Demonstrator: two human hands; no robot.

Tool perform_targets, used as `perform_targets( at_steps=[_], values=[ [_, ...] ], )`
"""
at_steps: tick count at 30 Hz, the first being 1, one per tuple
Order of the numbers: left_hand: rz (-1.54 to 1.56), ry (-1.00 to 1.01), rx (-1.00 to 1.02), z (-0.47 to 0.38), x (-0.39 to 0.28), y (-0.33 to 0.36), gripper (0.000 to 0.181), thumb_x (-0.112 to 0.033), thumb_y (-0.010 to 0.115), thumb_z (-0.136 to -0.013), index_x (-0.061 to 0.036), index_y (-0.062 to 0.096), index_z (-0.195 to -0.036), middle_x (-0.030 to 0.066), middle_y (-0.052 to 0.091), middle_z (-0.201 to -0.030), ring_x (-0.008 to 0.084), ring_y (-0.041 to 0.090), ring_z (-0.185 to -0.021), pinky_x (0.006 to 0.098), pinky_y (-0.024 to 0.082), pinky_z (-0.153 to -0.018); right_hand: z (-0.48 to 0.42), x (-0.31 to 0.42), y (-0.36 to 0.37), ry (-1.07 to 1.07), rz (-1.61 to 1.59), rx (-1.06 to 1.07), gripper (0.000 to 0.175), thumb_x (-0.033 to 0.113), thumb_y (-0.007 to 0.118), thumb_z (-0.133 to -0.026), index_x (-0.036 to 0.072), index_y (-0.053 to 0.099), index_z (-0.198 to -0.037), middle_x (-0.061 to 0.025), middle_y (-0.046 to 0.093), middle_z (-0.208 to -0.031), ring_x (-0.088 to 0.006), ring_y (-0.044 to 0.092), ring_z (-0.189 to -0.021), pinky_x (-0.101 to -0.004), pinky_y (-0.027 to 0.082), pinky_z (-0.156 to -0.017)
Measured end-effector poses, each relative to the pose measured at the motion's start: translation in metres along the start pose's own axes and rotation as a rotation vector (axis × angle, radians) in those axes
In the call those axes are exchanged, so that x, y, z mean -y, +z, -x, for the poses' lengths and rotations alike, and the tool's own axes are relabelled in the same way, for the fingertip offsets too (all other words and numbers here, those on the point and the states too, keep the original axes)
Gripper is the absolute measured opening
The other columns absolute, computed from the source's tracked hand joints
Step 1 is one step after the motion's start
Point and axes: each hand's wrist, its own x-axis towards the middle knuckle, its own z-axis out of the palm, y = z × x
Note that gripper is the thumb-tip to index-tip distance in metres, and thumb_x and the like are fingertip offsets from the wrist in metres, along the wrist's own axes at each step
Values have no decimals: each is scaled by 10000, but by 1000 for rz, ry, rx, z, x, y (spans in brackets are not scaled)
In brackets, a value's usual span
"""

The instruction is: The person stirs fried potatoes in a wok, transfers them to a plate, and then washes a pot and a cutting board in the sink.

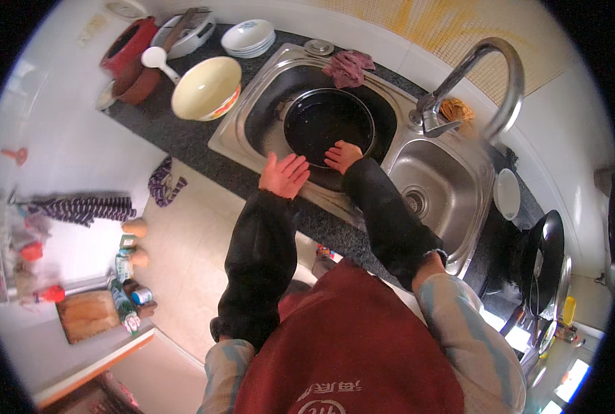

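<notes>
A round dark pan or basin point(329, 124) with a thin metal rim sits in the larger left bowl of the steel sink point(266, 139); whether it holds liquid I cannot tell. My left hand point(285, 175) hangs over the sink's front edge, palm up, fingers apart and holding nothing. At the near rim of the dark vessel is my right hand point(343, 156), its fingers slightly curled and nothing seen in it. Both forearms wear black sleeve covers. A crumpled reddish cloth point(350, 67) lies over the sink's back edge, beside a metal sink strainer point(318, 47).
A chrome faucet point(431, 111) arches over the smaller sink bowl point(431, 186). On the left counter stand a cream enamel bowl point(209, 89), stacked white bowls point(249, 39) and a red pot point(126, 46). To the right are a white dish point(507, 194) and a black wok point(545, 253).
</notes>
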Motion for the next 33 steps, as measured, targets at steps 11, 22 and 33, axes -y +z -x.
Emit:
perform_targets(
  at_steps=[11, 22, 33],
  values=[
    [-167, -228, -93, -88, -22, 29, 582, -493, 277, -802, -159, 132, -1255, 71, 126, -1304, 243, 161, -1182, 399, 198, -988, -193, -56, -127, -38, 2104, -250, 422, 342, 439, -776, 13, 455, -1040, -110, 486, -992, -240, 473, -909, -372, 431, -695],
    [-136, -226, -241, -156, 11, -14, 489, -482, 216, -818, -59, 436, -927, 125, 495, -902, 263, 463, -832, 378, 366, -741, -29, -14, 20, -304, 57, 389, 300, 215, 398, -807, -12, 515, -964, -107, 536, -940, -182, 505, -852, -283, 388, -755],
    [-638, 113, 55, -150, 19, 21, 431, -421, 295, -825, -22, 394, -955, 121, 474, -880, 259, 482, -859, 409, 398, -754, -28, 16, 47, -720, 610, 104, 376, 293, 322, -850, 1, 509, -994, -151, 544, -930, -210, 505, -872, -272, 368, -762]
  ],
)
